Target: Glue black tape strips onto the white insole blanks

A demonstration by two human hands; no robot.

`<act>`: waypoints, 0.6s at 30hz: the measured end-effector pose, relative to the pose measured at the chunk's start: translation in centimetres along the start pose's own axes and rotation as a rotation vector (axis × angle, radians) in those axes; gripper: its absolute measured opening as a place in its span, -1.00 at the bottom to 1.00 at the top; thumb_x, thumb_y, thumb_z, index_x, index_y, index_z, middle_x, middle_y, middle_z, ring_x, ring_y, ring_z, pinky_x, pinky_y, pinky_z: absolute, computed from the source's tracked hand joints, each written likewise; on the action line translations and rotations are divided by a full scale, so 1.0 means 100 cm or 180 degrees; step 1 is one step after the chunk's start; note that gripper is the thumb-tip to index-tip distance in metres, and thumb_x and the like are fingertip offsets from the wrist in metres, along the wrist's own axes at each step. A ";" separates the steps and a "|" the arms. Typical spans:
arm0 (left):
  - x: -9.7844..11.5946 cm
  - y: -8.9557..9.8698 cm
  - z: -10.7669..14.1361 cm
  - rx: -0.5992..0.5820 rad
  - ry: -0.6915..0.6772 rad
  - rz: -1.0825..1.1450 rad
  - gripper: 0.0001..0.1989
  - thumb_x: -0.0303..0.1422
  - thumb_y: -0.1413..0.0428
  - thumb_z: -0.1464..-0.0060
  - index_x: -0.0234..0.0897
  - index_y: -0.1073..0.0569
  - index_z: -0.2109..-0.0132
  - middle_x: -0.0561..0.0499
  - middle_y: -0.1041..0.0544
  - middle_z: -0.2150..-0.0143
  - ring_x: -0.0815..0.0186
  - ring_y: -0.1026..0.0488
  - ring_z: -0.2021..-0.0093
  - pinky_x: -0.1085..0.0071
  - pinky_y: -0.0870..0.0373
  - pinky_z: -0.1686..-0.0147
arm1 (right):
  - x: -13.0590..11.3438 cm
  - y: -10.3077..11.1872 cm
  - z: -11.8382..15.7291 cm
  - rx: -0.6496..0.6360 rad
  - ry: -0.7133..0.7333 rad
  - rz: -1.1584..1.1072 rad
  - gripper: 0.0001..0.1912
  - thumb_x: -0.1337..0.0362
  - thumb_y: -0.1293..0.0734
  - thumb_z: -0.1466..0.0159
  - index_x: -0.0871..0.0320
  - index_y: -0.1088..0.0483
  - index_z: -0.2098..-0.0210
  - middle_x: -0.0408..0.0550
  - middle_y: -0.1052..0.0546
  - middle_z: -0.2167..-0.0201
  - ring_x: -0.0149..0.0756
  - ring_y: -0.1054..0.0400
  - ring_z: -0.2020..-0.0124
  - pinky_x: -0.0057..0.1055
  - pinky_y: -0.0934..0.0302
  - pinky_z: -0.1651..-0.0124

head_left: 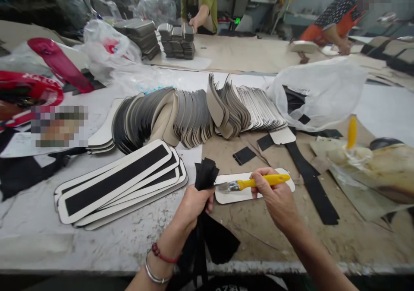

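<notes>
My right hand is closed around the yellow handle of a paintbrush. Its bristles lie over the left end of a white rounded panel on the brown work surface. Close to the bristle tip, my left hand grips a bunch of black fabric strips, whose lower ends hang toward the table edge. To the left lies a fanned pile of white rounded panels with black strips along their middles. Another black strip lies flat to the right of the panel.
A long row of curved grey and beige pieces stands behind my hands. At right, a second yellow-handled brush stands in a smeared container. A clear plastic bag holds black pieces. Two people work at the far table.
</notes>
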State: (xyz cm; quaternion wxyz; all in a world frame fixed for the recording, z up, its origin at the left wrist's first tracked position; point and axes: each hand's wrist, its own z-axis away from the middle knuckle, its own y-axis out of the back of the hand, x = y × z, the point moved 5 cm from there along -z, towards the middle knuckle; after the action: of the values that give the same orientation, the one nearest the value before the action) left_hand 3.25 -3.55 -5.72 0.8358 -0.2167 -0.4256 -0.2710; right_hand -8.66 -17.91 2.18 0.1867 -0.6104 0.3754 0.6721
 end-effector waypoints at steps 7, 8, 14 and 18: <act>0.004 0.001 0.001 0.0114 -0.0147 -0.0077 -0.70 -0.24 -0.11 0.26 -0.28 -0.25 0.75 0.03 -0.22 0.81 0.45 -0.13 0.75 0.50 -0.04 0.67 | 0.008 0.043 0.001 0.0576 0.0363 0.1053 -0.66 -0.03 -0.26 -0.25 0.14 -0.33 0.37 -0.16 -0.36 0.60 -0.31 -0.28 0.59 -0.41 -0.16 0.51; 0.003 0.002 0.000 0.0125 -0.0156 -0.0088 -0.69 -0.23 -0.11 0.26 -0.28 -0.25 0.76 0.03 -0.22 0.82 0.45 -0.13 0.75 0.50 -0.04 0.67 | 0.010 0.051 0.001 0.0648 0.0414 0.1190 -0.66 -0.03 -0.25 -0.26 0.13 -0.33 0.36 -0.14 -0.38 0.56 -0.30 -0.29 0.57 -0.39 -0.16 0.49; -0.002 0.004 -0.002 0.0145 -0.0142 -0.0049 -0.67 -0.19 -0.16 0.28 -0.27 -0.24 0.72 0.06 -0.24 0.77 0.44 -0.15 0.74 0.50 -0.02 0.68 | 0.015 0.092 0.000 0.0973 0.0692 0.1899 -0.64 -0.04 -0.21 -0.29 0.13 -0.34 0.35 -0.06 -0.40 0.44 -0.21 -0.33 0.41 -0.32 -0.20 0.33; -0.001 0.003 0.000 0.0155 -0.0043 -0.0111 -0.64 -0.14 -0.17 0.29 -0.27 -0.25 0.72 0.05 -0.24 0.78 0.44 -0.15 0.74 0.50 -0.06 0.67 | 0.010 0.104 0.002 0.1047 0.0985 0.2208 -0.69 0.02 -0.20 -0.32 0.13 -0.33 0.34 -0.05 -0.41 0.39 -0.22 -0.33 0.36 -0.31 -0.20 0.26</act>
State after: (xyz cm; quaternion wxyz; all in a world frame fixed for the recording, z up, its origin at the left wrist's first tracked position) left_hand 3.37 -3.28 -5.85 0.8330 -0.1908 -0.4414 -0.2736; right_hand -16.38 -24.72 4.07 -0.0145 -0.5036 0.6849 0.5264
